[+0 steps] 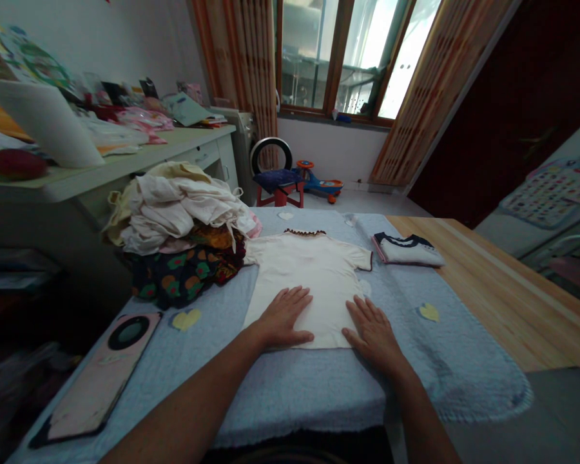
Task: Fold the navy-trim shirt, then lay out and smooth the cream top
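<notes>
Our left hand (283,318) and right hand (371,327) lie flat, gripping nothing, on the cream shirt (315,274) beneath them.

Cream shirt (314,274) (brown collar trim (305,232)); light-blue cloth (309,393), yellow hearts (186,319); dark fabric (149,278) patterned green and orange.

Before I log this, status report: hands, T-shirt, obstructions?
Left hand on cream T-shirt; right hand over its edge. T-shirt spread flat. Clothes pile crowds one sleeve.
</notes>
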`<state>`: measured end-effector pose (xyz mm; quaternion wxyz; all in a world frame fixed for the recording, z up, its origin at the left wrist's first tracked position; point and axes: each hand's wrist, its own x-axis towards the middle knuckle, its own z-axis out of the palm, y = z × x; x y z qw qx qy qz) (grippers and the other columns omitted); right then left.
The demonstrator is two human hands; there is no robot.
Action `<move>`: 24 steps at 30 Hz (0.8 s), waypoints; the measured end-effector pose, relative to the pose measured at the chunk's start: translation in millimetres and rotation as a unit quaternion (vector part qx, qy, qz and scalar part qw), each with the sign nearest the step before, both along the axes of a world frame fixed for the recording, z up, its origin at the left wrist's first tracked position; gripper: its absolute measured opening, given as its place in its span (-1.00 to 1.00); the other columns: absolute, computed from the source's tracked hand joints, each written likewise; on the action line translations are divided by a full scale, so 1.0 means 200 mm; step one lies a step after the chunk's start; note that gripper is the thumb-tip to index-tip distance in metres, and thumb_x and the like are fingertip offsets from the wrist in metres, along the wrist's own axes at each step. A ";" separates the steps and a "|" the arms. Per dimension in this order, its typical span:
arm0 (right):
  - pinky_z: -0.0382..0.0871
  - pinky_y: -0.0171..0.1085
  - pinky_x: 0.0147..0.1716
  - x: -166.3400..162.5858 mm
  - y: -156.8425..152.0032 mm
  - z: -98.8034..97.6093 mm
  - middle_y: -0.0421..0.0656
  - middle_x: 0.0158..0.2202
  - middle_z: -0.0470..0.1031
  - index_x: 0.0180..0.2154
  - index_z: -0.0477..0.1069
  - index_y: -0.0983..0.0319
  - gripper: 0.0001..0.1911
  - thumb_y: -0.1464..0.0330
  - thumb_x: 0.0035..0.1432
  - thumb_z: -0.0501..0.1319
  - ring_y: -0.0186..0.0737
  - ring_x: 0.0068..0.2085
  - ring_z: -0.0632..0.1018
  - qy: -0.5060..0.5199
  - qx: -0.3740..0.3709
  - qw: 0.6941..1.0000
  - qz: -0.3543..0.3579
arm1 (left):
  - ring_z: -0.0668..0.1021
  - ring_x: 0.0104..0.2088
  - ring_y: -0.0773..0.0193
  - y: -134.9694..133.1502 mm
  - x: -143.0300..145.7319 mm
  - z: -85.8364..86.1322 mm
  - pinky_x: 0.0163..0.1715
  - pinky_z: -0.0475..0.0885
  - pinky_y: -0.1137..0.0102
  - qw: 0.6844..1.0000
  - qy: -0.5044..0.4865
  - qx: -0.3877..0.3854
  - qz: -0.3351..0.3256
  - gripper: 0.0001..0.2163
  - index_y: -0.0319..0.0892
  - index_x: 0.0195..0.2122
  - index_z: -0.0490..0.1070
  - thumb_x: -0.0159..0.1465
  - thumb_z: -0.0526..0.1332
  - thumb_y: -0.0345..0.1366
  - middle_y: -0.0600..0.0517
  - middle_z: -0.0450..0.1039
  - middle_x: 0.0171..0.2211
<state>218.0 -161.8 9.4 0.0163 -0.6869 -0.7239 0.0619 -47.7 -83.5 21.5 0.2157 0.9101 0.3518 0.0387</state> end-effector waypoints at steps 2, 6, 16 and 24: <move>-0.11 0.05 0.31 0.00 0.00 0.01 -0.08 0.41 -0.02 0.34 0.09 0.20 -0.34 0.12 0.28 0.02 0.02 0.40 -0.03 0.003 -0.005 1.000 0.001 | -0.07 0.41 0.01 0.00 0.00 0.00 0.35 -0.17 0.06 1.000 -0.002 0.001 0.000 -0.16 -0.09 0.38 -0.05 0.18 0.19 0.18 -0.11 -0.16 0.42; -0.10 0.03 0.32 0.04 0.00 0.00 -0.07 0.41 -0.03 0.33 0.12 0.22 -0.40 0.21 0.30 -0.02 -0.02 0.40 0.00 0.012 -0.007 1.000 0.004 | -0.07 0.41 0.01 0.00 0.00 0.00 0.35 -0.17 0.06 1.000 0.001 0.001 -0.001 -0.16 -0.09 0.38 -0.04 0.18 0.19 0.19 -0.11 -0.16 0.42; -0.07 0.04 0.31 0.05 0.00 -0.02 -0.08 0.39 0.05 0.31 0.16 0.21 -0.43 0.21 0.32 -0.07 -0.04 0.38 0.07 0.027 0.017 0.999 -0.020 | -0.07 0.41 0.02 0.00 0.00 -0.01 0.35 -0.18 0.06 1.000 0.002 -0.001 -0.002 -0.16 -0.11 0.38 -0.04 0.19 0.19 0.19 -0.14 -0.16 0.42; -0.15 0.14 0.29 -0.03 0.00 -0.03 -0.03 0.40 -0.01 0.34 0.08 0.24 -0.19 -0.06 0.21 0.06 0.12 0.38 0.03 -0.006 0.030 0.997 -0.065 | -0.07 0.41 0.01 0.01 0.00 -0.03 0.34 -0.17 0.06 1.000 -0.003 0.006 -0.003 -0.16 -0.08 0.38 -0.05 0.17 0.20 0.18 -0.13 -0.17 0.42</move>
